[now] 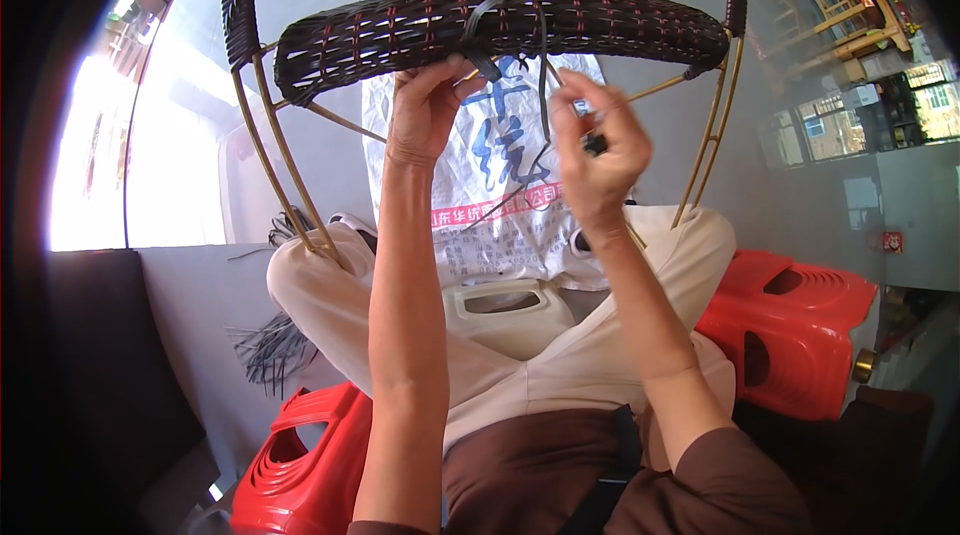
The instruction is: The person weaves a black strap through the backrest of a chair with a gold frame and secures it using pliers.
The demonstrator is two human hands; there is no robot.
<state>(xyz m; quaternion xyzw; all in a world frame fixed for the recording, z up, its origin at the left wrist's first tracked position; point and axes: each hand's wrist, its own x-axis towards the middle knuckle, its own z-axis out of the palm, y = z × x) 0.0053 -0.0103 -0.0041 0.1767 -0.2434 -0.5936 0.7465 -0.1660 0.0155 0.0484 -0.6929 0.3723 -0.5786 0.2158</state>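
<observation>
A dark brown woven panel (400,30) with red strands spans a gold-coloured metal chair frame (712,125) in front of me. My left hand (425,115) is closed at the panel's lower edge, its fingertips pinching by a flat dark strip (485,67). That strip loops over the panel, and another length hangs down past its middle. Beside the hanging strip, my right hand (608,150) is closed around a thin tool with a black end (594,145). The tool's slim shaft points up toward the panel; its exact kind is unclear, and the hand is slightly blurred.
The frame's legs rest against my bent legs. A white printed sack (410,160) lies below the panel, with a pale plastic stool (505,300) nearer me. Red plastic stools (800,290) stand on both sides. A bundle of grey strips (280,345) lies at left.
</observation>
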